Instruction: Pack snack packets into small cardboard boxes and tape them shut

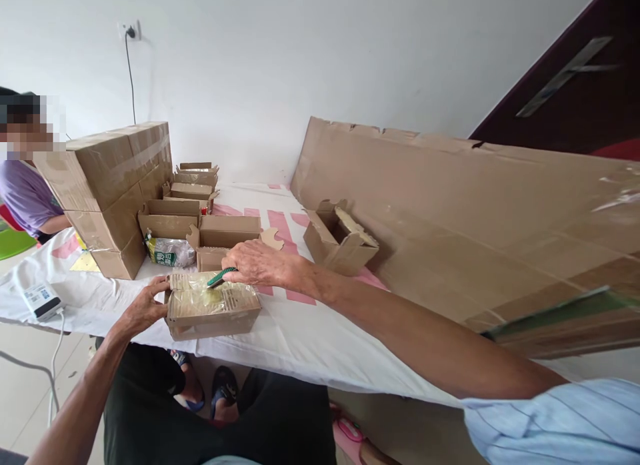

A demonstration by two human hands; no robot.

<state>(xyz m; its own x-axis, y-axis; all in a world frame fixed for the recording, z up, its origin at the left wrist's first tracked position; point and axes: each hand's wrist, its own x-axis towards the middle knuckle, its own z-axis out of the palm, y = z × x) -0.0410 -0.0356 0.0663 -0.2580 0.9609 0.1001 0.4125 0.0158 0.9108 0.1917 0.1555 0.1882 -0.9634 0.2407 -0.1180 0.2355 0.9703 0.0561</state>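
A small open cardboard box (213, 315) with a clear plastic packet inside sits at the near edge of the table. My left hand (145, 308) grips the box's left end, fingers curled round it. My right hand (257, 263) reaches over the box's far side, pinching a green-handled tool (221, 277) whose tip rests on the packet. Just behind stand several more small boxes, one (227, 241) closed and another (167, 225) open beside a green-labelled packet (169, 251).
Large taped cartons (113, 185) are stacked at the left. An open box (340, 241) lies against big cardboard sheets (475, 225) on the right. A white device (41, 299) with a cable lies at the table's left edge. Another person's sleeve (25, 195) shows far left.
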